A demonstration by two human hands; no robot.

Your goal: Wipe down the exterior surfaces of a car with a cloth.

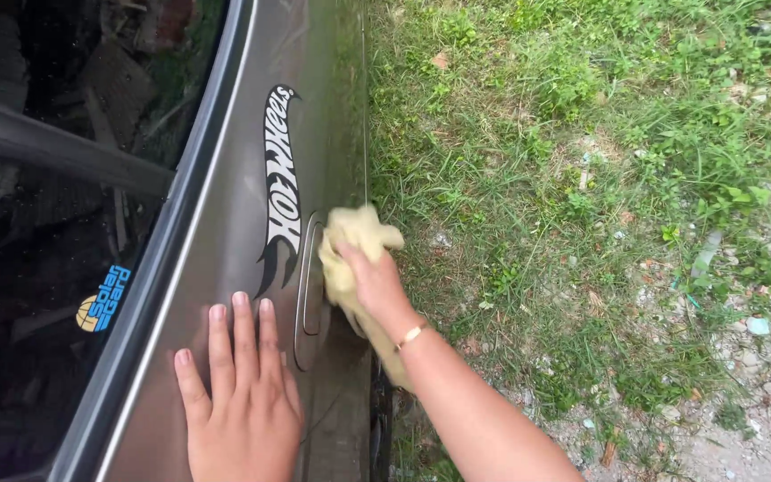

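Yellow cloth (356, 245) in right hand (377, 286)

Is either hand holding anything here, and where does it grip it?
The right hand holds a yellow cloth, bunched at its middle, against the car door by the handle. The left hand holds nothing; it lies flat on the door.

We see a grey-brown car door (225, 241) on the left, bearing a flame-shaped decal (280, 187) and a door handle (307, 295). On the right, the grassy ground (528, 178) carries scattered stones (765, 357) and litter.
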